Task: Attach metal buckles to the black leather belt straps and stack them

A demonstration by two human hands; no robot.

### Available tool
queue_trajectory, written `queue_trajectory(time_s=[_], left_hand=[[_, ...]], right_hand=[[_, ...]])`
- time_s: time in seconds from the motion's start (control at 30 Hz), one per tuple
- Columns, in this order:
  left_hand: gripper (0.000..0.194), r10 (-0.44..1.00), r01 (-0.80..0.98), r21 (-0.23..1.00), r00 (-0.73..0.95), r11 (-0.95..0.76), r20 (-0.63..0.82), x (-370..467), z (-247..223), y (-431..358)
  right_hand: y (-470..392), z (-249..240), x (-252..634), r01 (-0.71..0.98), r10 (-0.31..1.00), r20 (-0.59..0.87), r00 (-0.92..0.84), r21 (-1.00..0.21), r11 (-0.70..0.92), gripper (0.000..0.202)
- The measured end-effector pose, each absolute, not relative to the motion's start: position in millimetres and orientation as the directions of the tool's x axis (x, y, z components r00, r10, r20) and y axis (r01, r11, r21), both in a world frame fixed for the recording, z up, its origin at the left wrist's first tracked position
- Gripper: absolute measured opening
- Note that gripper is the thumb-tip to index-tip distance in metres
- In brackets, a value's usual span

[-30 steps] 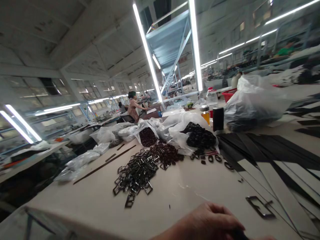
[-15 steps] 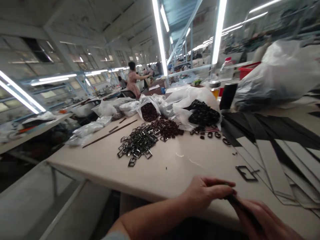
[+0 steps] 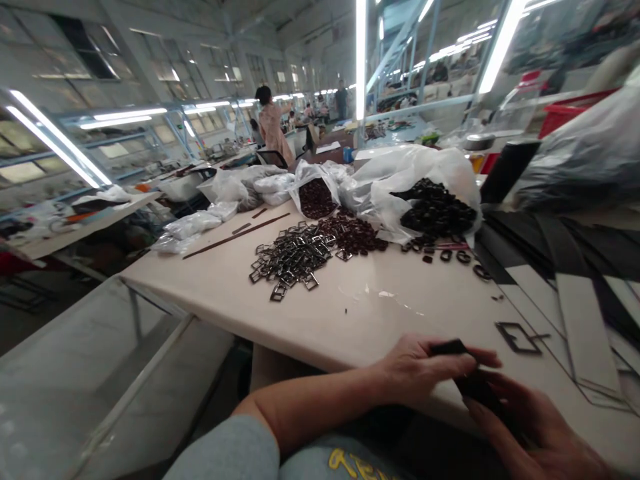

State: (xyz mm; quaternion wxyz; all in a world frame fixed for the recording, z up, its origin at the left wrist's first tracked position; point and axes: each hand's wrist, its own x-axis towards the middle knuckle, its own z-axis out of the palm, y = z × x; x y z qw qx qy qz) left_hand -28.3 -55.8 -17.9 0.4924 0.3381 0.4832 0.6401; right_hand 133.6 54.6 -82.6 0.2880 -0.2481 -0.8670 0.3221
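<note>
At the table's near edge, both my hands are closed on a dark leather-like strap (image 3: 484, 392). My left hand (image 3: 423, 368) pinches it close to its upper end, thumb on top, and a short tip sticks out past the fingers. Lower right, my right hand (image 3: 543, 427) wraps round the strap's lower part, hiding where it runs on. Just beyond my right hand a single dark metal buckle (image 3: 517, 338) lies flat with its prong out. Farther off is a heap of shiny dark buckles (image 3: 290, 257), beside a spread of small brown loops (image 3: 353, 233).
A clear plastic bag (image 3: 380, 193) spills black loops (image 3: 440, 210); another holds brown pieces (image 3: 316, 198). Dark straps with pale undersides (image 3: 583, 320) fan out at right. A thin brown strip (image 3: 235, 237) lies at left. A person (image 3: 274, 130) stands in the background.
The view has shifted, so the table items sit farther right or higher. The strap has turned from edge-on to show its flat dark face; both hands still hold it.
</note>
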Motion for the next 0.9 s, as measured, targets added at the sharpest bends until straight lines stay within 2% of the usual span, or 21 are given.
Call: queue_trajectory(time_s=[0.07,0.17,0.3,0.43,0.57,0.7,0.9], left_hand=[[0.06,0.943,-0.312,0.948,-0.33,-0.065,-0.044,-33.9,-13.3,-62.2],[0.053,0.944,-0.31,0.95,-0.308,0.02,-0.121,-34.4,-17.6,-69.6],[0.05,0.948,-0.283,0.953,-0.261,0.105,-0.182,-29.1,-30.1,-74.7],[0.039,0.874,-0.175,0.982,-0.465,0.066,-0.142,-41.0,-30.3,-75.6],[0.031,0.831,-0.129,0.989,-0.54,0.074,-0.132,-55.9,-21.8,-73.6],[0.032,0.857,-0.121,0.987,-0.491,0.109,-0.155,-52.4,-16.8,-70.2],[0.031,0.906,-0.083,0.988,-0.394,0.132,-0.154,-40.5,-15.3,-61.0]], right_hand=[[44.5,-64.7,134.1,0.22,0.562,0.194,-0.804,-0.781,0.585,0.029],[30.7,-42.8,133.0,0.256,0.524,0.019,-0.852,-0.857,0.447,0.034],[25.4,-32.4,128.9,0.225,0.513,-0.039,-0.858,-0.925,0.307,0.029],[30.7,-33.2,132.3,0.228,0.492,-0.102,-0.864,-0.952,0.203,0.03],[36.8,-29.8,136.7,0.212,0.482,-0.118,-0.868,-0.967,0.143,0.033],[38.5,-27.0,135.3,0.15,0.519,-0.037,-0.854,-0.973,0.177,0.037],[36.8,-31.6,129.2,0.097,0.496,-0.016,-0.868,-0.986,0.137,0.024]])
